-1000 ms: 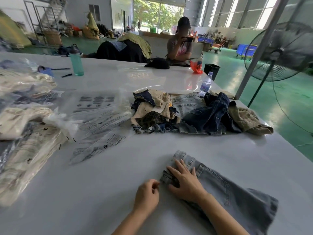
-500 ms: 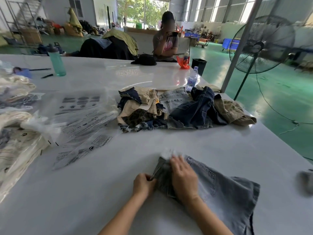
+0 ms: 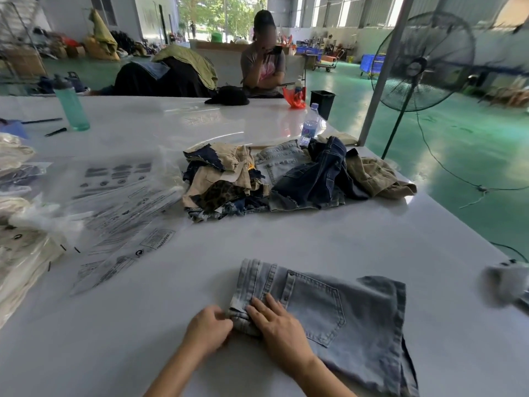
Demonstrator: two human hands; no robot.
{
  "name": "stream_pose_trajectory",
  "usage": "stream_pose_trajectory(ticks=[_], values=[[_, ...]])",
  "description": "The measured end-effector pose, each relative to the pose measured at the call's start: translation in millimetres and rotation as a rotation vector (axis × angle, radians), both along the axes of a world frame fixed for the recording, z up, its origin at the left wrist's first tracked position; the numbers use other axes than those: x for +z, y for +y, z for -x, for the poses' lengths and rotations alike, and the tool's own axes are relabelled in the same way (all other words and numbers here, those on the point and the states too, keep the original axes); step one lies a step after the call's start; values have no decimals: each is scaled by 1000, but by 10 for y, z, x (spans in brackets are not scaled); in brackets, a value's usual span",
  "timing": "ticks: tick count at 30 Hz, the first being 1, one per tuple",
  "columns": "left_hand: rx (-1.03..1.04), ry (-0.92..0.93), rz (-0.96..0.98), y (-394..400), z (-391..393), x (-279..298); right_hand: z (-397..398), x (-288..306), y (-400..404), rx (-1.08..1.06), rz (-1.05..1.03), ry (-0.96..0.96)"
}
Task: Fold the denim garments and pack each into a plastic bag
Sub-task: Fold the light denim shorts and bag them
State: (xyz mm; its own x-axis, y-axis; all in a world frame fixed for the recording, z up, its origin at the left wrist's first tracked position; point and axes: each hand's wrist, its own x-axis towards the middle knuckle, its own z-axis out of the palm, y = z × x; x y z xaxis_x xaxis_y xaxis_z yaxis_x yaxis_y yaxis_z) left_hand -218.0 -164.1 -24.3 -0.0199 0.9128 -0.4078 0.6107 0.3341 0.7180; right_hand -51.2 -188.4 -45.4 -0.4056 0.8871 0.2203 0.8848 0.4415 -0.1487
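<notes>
Here we find the light-wash denim garment (image 3: 337, 310) lying flat at the lower centre of the frame on the white table (image 3: 286, 242), back pocket up, its stitched waistband to the left and its hem to the right. The left hand (image 3: 207, 329) pinches the near corner of the waistband with curled fingers. The right hand (image 3: 282, 330) presses flat on the denim just beside it, fingers extended. Bare, glossy table surface surrounds the garment on its far and left sides. Further up, at centre frame, we see a pile of garments (image 3: 286, 179) in dark denim, pale denim and tan cloth, well apart from the hands. Clear printed plastic bags (image 3: 120, 213) fan out at middle left. The table's right edge runs diagonally past the pile; beyond it stands a fan (image 3: 423, 61) on a green floor.
</notes>
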Motion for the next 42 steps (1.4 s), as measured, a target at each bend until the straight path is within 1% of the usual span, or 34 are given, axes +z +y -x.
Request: stream_pose_trajectory(ticks=[1, 2, 3, 4, 5, 6, 7, 9, 11, 13, 15, 17, 19, 20, 21, 23, 24, 25, 26, 28, 30, 32, 33, 34, 35, 36, 37, 38, 39, 40, 41, 42], values=[[-94, 227, -236, 9, 19, -30, -13, 24, 5, -2, -2, -13], [-224, 365, -491, 14, 18, -54, -19, 42, 12, 6, -9, -30], [-388, 427, -698, 12, -17, -71, -29, 55, 27, 2, -37, -52], [-520, 463, -829, 10, -54, -97, -47, 43, 30, 11, -68, -121], [-600, 462, -891, 10, -90, -127, -70, 43, 12, 8, -84, -139], [-636, 441, -880, 6, -113, -170, -102, 34, -9, -16, -105, -144], [-649, 419, -840, -5, -124, -188, -145, 70, -68, -46, -67, -96], [-659, 388, -787, -35, -82, -229, -358, 78, -251, -100, -31, -108], [-658, 380, -758, -47, -45, -271, -709, 119, -421, -176, -141, -185], [-642, 372, -727, -47, -30, -252, -1149, 198, -586, -295, -142, -205], [-659, 385, -732, -44, -28, -252, -1553, 260, -748, -383, -162, -172], [-671, 393, -754, -70, -47, -268, -1797, 282, -849, -424, -311, -126], [-662, 386, -776, -98, -76, -292, -1855, 291, -821, -425, -368, -96], [-654, 382, -781, -108, -86, -301, -1842, 271, -782, -448, -357, -91], [-653, 386, -790, -110, -92, -316, -1816, 256, -734, -487, -298, -123], [-664, 422, -817, -108, -93, -357, -1807, 132, -688, -580, -9, -207], [-664, 453, -835, -108, -103, -372, -1797, 107, -721, -612, 151, -149], [-660, 490, -866, -109, -134, -386, -1833, 56, -743, -594, 194, -82], [-649, 521, -921, -112, -177, -408, -1890, -14, -782, -557, 172, -62], [-664, 529, -1032, -135, -300, -411, -1951, -54, -889, -542, 47, -141], [-759, 512, -1105, -146, -414, -358, -1950, -47, -957, -481, -58, -165], [-846, 524, -1116, -142, -453, -369, -1915, -65, -960, -480, -13, -191], [-863, 540, -1087, -150, -462, -378, -1912, -59, -945, -512, 63, -252], [-856, 553, -1053, -155, -481, -376, -1945, -78, -918, -522, 125, -267], [-828, 561, -1017, -161, -528, -360, -1975, -79, -904, -507, 177, -234], [-788, 560, -979, -171, -606, -331, -2015, -72, -894, -486, 213, -133], [-752, 554, -949, -167, -723, -280, -2032, -25, -870, -508, 215, 39], [-730, 538, -939, -161, -866, -222, -2064, 24, -841, -588, 128, 232], [-732, 524, -942, -154, -1028, -169, -2120, 71, -796, -724, 20, 405], [-761, 534, -924, -155, -1179, -133, -2164, 155, -704, -865, -39, 569], [-809, 572, -873, -159, -1306, -116, -2201, 203, -591, -961, -27, 686], [-864, 623, -810, -162, -1403, -120, -2234, 249, -445, -985, 15, 753]])
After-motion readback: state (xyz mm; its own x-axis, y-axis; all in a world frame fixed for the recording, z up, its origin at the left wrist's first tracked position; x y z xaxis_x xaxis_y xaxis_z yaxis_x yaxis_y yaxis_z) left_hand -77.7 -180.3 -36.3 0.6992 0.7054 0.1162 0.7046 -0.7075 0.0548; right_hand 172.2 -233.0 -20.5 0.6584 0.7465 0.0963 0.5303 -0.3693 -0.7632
